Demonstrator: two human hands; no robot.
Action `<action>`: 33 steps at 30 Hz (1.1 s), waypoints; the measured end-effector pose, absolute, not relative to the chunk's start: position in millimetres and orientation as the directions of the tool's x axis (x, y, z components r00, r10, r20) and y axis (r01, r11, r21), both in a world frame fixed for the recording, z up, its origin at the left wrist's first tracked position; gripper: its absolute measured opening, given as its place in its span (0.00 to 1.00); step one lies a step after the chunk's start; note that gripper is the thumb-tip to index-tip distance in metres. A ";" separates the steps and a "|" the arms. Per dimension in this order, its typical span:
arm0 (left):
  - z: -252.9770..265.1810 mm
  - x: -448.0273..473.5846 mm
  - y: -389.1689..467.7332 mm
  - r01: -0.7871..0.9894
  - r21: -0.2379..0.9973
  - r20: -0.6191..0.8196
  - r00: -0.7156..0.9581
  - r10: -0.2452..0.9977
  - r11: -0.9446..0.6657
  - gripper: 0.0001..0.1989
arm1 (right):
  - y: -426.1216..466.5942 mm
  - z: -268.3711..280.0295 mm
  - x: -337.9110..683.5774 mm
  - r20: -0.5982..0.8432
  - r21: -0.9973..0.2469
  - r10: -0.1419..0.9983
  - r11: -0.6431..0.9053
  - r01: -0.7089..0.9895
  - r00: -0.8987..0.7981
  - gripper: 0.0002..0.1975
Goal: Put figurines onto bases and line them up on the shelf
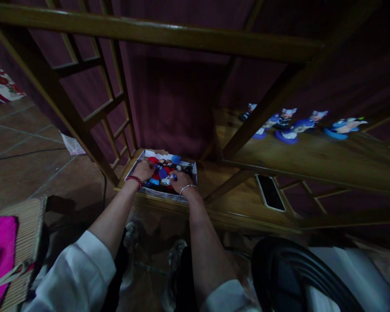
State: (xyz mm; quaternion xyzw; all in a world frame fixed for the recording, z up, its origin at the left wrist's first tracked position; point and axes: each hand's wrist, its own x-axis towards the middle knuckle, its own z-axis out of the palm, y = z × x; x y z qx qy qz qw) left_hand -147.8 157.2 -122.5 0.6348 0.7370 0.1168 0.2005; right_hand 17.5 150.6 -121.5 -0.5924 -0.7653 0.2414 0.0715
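Note:
A small open cardboard box (138, 161) stands on the lowest board of a wooden shelf (234, 203). It is filled with several small toy figures with red and blue round bases (163, 172). My left hand (143, 170) lies curled over the box's left side, a red bead bracelet on its wrist. My right hand (179, 180) reaches into the box's near right part with its fingers bent around a small figure with a blue top (173, 176). A thin silver bracelet circles that wrist.
Several blue-based cartoon figures (290, 125) stand in a row on the higher shelf board at the right. A phone (270, 193) lies flat on the lower board right of the box. A black cable (26, 154) crosses the tiled floor. A woven mat with pink cloth (1, 247) is at the left.

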 end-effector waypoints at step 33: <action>-124.9 -114.3 145.7 0.994 0.077 -0.160 0.084 0.984 -0.072 0.17 | 151.2 -123.1 16.4 -0.174 -0.403 0.935 0.218 0.889 -0.309 0.16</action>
